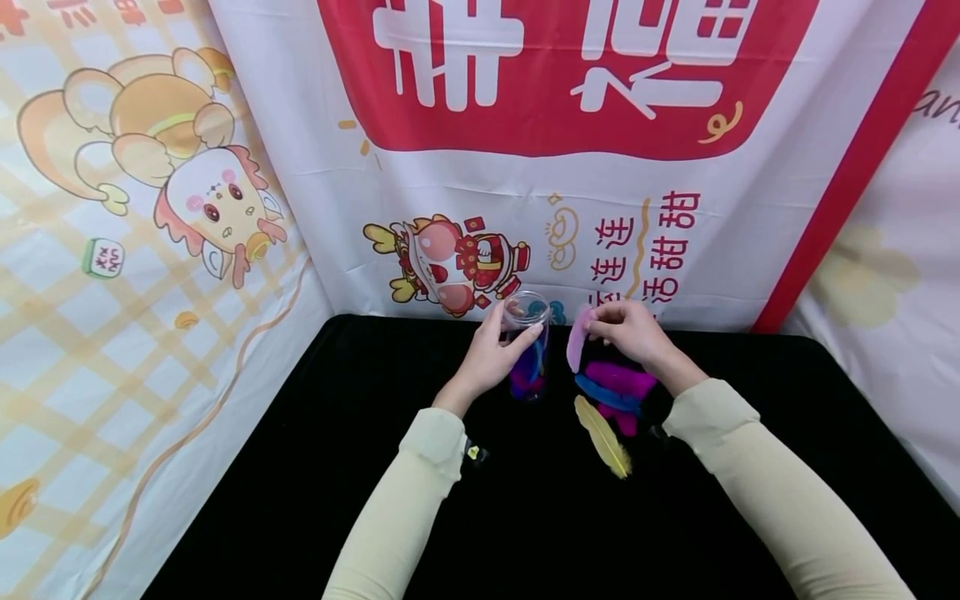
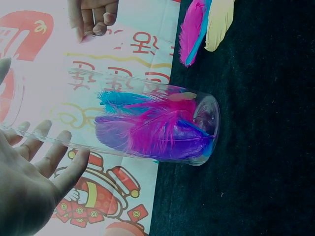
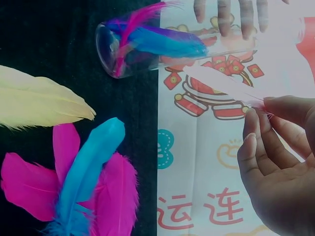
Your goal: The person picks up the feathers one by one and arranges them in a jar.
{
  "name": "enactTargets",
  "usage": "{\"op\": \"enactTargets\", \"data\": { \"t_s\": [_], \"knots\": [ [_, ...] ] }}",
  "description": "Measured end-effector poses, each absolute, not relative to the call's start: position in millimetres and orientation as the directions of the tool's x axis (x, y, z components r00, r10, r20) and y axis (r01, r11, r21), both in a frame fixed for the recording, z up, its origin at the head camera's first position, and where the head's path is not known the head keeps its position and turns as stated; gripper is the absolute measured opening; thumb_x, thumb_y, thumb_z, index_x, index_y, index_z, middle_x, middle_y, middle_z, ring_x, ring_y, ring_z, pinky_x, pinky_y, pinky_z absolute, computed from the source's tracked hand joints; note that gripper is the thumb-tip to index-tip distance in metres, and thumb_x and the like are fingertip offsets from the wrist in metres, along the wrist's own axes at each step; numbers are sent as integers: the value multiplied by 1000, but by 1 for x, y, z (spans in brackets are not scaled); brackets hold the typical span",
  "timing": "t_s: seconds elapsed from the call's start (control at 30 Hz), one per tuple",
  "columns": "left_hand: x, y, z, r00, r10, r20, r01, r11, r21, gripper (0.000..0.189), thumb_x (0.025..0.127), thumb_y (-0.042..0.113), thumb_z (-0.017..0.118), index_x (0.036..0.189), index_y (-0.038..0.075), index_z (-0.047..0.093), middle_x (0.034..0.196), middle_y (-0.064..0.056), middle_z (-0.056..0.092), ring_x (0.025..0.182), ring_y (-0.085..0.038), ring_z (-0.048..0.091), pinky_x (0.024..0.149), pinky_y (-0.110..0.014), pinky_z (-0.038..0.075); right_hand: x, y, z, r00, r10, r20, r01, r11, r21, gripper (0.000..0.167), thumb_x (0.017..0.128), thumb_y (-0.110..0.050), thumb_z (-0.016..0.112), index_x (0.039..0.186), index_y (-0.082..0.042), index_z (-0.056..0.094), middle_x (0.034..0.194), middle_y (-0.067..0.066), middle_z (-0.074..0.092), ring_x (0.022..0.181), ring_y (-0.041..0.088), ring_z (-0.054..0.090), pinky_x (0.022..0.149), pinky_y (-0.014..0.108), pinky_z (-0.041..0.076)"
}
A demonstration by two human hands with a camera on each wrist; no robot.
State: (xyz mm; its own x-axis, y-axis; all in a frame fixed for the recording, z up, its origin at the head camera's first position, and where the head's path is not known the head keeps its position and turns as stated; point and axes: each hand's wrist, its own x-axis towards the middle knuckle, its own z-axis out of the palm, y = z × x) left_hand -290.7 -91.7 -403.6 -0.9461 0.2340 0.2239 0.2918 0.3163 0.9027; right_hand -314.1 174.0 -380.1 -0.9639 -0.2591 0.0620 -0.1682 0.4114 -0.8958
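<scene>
A clear plastic jar point(image 1: 529, 367) stands upright on the black tabletop, its mouth uncovered. Inside it are blue, purple and magenta feathers point(image 2: 162, 130). My left hand point(image 1: 491, 350) grips the jar near its top, thumb on one side and fingers on the other. My right hand point(image 1: 626, 329) pinches a pale pink feather point(image 1: 577, 340) by its quill end between thumb and fingertips, just right of the jar, with the vane hanging down. Below that hand lie a blue feather point(image 3: 88, 172) and several magenta feathers point(image 3: 118, 191), overlapping, with a yellow feather point(image 1: 603, 437) in front.
The black table point(image 1: 525, 525) meets a white printed cloth point(image 1: 337, 208) hanging right behind the jar. More patterned cloth point(image 1: 150, 375) hangs along the left side.
</scene>
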Motion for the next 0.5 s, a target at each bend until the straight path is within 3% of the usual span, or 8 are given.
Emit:
{"op": "enactTargets", "data": {
  "t_s": [0.2,0.5],
  "knots": [
    [-291,-92,-404,-947,233,222,290,319,902,79,96,58,64,158,20,33,153,-7,45,133,-25,55,109,-51,46,-313,176,-377,-963,-262,59,-161,388,-907,29,99,-15,69,117,7,68,111,19,72,84,11,68,69,23,55],
    [-291,-91,-404,-948,233,215,284,325,902,79,96,59,63,158,20,32,154,-9,44,133,-25,54,109,-51,46,-311,177,-370,-963,-257,80,-175,375,-910,28,100,-16,69,118,6,69,104,14,74,87,15,68,69,23,55]
  ]
}}
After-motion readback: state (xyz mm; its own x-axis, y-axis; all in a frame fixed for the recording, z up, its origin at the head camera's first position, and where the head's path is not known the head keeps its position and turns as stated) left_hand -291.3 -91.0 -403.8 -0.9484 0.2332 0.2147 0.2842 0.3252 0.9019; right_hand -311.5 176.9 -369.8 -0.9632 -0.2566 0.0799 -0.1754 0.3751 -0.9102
